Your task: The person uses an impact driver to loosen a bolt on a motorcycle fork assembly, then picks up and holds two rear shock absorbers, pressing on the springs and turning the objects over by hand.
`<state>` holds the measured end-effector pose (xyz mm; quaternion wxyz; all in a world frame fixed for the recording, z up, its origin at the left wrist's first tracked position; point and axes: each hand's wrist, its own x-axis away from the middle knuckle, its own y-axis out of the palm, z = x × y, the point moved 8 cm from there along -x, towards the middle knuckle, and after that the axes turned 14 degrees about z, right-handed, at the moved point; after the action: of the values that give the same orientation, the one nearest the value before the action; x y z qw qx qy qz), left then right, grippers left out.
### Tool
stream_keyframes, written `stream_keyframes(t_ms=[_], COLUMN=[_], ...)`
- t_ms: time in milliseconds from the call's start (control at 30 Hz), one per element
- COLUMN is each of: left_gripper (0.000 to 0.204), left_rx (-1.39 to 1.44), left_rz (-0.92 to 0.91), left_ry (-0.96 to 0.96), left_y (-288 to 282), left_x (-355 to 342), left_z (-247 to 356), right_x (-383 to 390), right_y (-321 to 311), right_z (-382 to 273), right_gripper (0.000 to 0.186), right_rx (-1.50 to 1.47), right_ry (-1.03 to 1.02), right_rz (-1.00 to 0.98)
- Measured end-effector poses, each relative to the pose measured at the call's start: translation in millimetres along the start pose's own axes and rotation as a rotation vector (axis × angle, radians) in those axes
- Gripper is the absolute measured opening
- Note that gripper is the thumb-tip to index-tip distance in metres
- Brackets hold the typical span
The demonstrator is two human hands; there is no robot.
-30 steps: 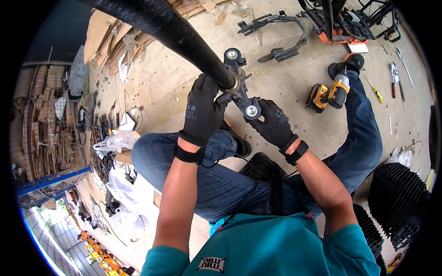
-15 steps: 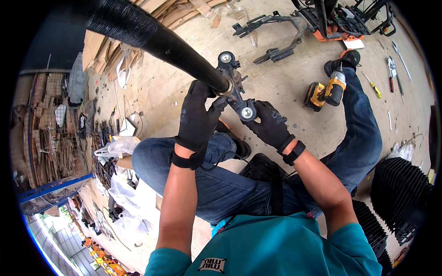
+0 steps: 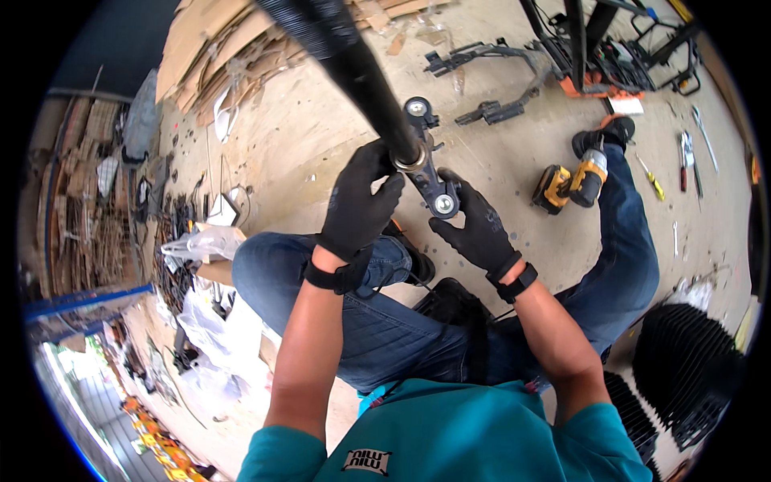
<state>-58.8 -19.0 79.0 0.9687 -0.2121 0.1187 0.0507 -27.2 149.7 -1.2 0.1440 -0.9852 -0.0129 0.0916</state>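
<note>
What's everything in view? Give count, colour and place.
Tube: one, black, top edge to centre
Bracket: one, black, tube's lower end
Power drill: one, yellow-black, right of centre
Screwdriver: one, yellow handle, right floor
Wrench: one, silver, below screwdriver
Other tools: some, mixed colours, right floor
Curved frame part: one, dark, upper centre-right
Machine frame: one, black-orange, upper right
Cardboard: many pieces, brown, upper left
Caged stack: one, brown, far left
Plastic bags: uncounted, whitish, left floor
Ribbed parts: two, black, lower right
Small items: uncounted, yellow-orange, lower left
Shirt: one, teal, bottom
Jeans: one pair, blue, centre
Left hand: one, black-gloved, tube's lower end
Right hand: one, black-gloved, bracket's near end
</note>
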Motion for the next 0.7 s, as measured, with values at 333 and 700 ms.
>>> stream_keyframes(t_ms=[333,700], left_gripper=[0.063,0.064], left_rx=[-0.054,-0.106], left_rz=[0.027,-0.045], left_ry=[-0.194,-0.297], left_y=[0.0,3.1], left_x=[8.8,13.1], left_z=[-28.0,-28.2], right_x=[-1.4,-8.8], right_y=[-7.5,-17.1], right_z=[-31.4,-44.6], right_gripper=[0.100,0.102], right_rx=[-0.194,0.002], right_ry=[0.088,0.060], right_rz=[-0.034,0.021])
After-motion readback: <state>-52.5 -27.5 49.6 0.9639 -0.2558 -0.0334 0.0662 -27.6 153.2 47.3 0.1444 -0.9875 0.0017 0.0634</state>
